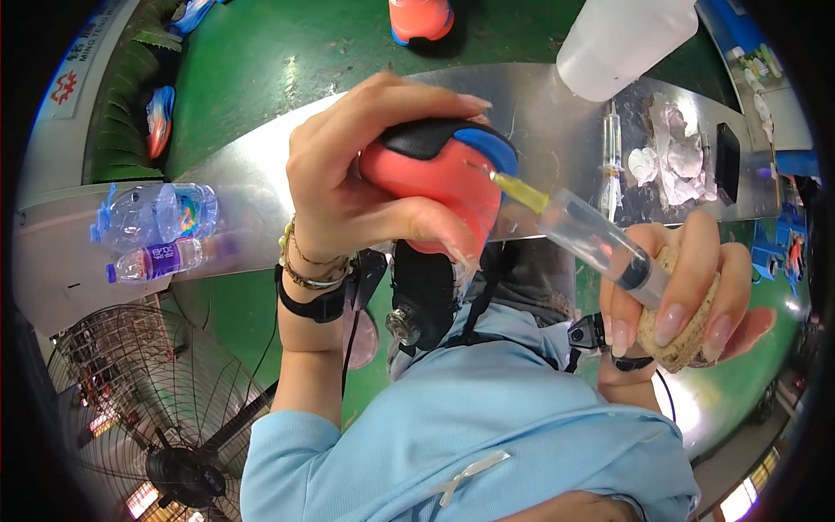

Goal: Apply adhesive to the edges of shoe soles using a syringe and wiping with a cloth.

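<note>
My left hand [326, 165] grips a coral-red shoe [426, 178] with black and blue parts, holding it up above the bench. Its fingers wrap over the top and the thumb presses on the near side. In my right hand [704, 270] is a clear syringe [587, 235] with a yellow needle hub [522, 193], its tip pointing at the shoe's blue-edged side. Whether the thin needle touches the shoe, I cannot tell. The same hand also clasps a beige, speckled, sponge-like lump [683, 335] against the syringe's rear end.
On the metal bench [248, 170] stand a white plastic container [622, 48], another syringe [612, 152], crumpled tissue [678, 157] and a black box [728, 161]. Two water bottles [156, 217] lie left. Another coral shoe [420, 19] sits beyond. A caged fan [174, 418] stands lower left.
</note>
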Tool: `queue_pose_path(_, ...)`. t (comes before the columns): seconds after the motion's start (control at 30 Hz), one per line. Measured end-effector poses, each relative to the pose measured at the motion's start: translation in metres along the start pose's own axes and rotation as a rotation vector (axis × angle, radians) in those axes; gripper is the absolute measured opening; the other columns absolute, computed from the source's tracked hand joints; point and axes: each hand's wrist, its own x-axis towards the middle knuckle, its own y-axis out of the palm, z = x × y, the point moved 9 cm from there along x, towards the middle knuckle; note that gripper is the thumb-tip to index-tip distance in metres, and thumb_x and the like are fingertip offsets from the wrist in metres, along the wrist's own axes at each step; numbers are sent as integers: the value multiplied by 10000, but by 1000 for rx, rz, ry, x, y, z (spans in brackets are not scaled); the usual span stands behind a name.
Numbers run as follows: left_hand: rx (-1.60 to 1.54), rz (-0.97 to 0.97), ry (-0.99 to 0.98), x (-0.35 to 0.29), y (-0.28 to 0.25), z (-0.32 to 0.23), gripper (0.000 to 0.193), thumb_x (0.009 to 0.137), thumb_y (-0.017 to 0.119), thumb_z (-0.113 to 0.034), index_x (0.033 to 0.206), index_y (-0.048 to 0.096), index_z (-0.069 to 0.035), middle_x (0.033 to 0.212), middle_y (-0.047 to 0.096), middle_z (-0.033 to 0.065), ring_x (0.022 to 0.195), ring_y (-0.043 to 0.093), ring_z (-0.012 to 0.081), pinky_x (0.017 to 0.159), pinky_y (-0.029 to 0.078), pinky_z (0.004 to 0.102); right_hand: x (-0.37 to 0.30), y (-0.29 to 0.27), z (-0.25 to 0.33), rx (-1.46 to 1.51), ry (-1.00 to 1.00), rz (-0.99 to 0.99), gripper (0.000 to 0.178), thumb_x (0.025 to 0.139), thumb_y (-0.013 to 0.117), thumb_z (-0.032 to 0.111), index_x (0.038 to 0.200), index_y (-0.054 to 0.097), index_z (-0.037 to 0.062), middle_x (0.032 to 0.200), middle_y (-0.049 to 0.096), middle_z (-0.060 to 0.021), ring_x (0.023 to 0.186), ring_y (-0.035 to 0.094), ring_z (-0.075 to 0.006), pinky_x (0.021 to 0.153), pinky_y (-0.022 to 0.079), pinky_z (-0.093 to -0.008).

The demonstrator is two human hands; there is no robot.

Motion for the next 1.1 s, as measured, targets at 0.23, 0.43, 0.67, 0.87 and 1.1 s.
queue_pose_path(0.23,93,92,65,4,8,-2,903,485,646,-653,973,534,100,837,636,179,771,617,232,688,505,309,-5,-14,-4,7,-47,-143,330,902,467,419,737,493,134,782,497,-57,498,542,-240,469,463,-314)
queue_pose_path(0.43,112,85,72,5,10,-2,947,490,563,-728,966,523,90,852,635,175,751,620,227,681,506,306,-2,-17,-12,61,52,-111,317,894,486,410,749,495,129,797,487,-64,497,530,-257,500,469,-323)
queue_pose_path(0.67,142,64,9,2,1,12,944,564,523,-752,999,514,85,865,631,181,754,624,221,685,507,294,-6,-17,-22,-15,-61,-64,339,866,514,456,724,488,149,795,485,-66,486,504,-251,518,486,-320)
queue_pose_path(0.87,238,-89,-290,-8,-15,33,984,579,480,-777,1037,497,94,895,626,190,823,636,257,735,515,314,-9,-21,-31,-36,-33,-90,331,859,519,468,746,497,158,822,485,-71,517,512,-240,548,495,-330)
queue_pose_path(1.1,232,-128,-312,-17,-27,48,991,598,444,-782,1052,487,99,916,617,206,834,635,270,758,530,349,-15,-27,-43,-62,19,-59,345,872,477,493,801,516,158,845,484,-79,572,526,-213,559,485,-296)
